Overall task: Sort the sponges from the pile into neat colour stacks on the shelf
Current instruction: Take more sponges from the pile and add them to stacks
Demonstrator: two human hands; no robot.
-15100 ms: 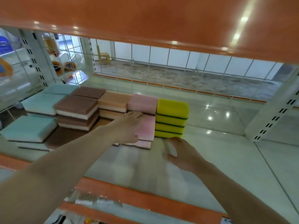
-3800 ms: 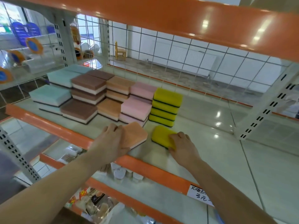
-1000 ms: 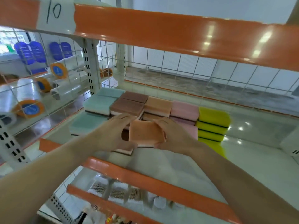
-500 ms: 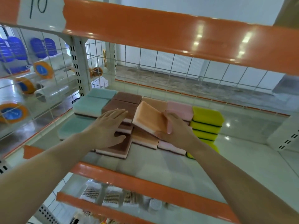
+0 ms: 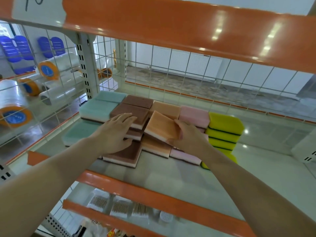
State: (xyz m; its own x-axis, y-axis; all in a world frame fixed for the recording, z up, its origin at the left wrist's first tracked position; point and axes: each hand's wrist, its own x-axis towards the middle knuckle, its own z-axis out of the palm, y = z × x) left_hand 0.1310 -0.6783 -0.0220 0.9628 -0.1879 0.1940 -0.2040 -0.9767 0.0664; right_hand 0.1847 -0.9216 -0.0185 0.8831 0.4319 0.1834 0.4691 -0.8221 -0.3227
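My right hand (image 5: 189, 135) grips an orange sponge (image 5: 162, 125) with a white underside, tilted above the front orange stack (image 5: 156, 147). My left hand (image 5: 114, 132) lies flat with straight fingers on the brown stacks (image 5: 132, 112). Along the shelf (image 5: 171, 177) the sponges stand in colour groups: teal (image 5: 99, 108) at the left, then brown, orange (image 5: 168, 107), pink (image 5: 195, 114) and yellow (image 5: 224, 130) at the right. A lone yellow sponge (image 5: 204, 165) lies partly hidden under my right forearm.
An orange shelf lip (image 5: 133, 187) runs along the front, and another orange shelf (image 5: 188, 26) hangs low overhead. A wire grid (image 5: 188, 79) backs the shelf. Rolls of clear film (image 5: 56, 94) fill the bay to the left. Small packs (image 5: 119, 207) sit on the shelf below.
My right hand alone now carries the orange sponge, tilted over the orange stack. My left hand let go of it and settled flat on the brown stacks.
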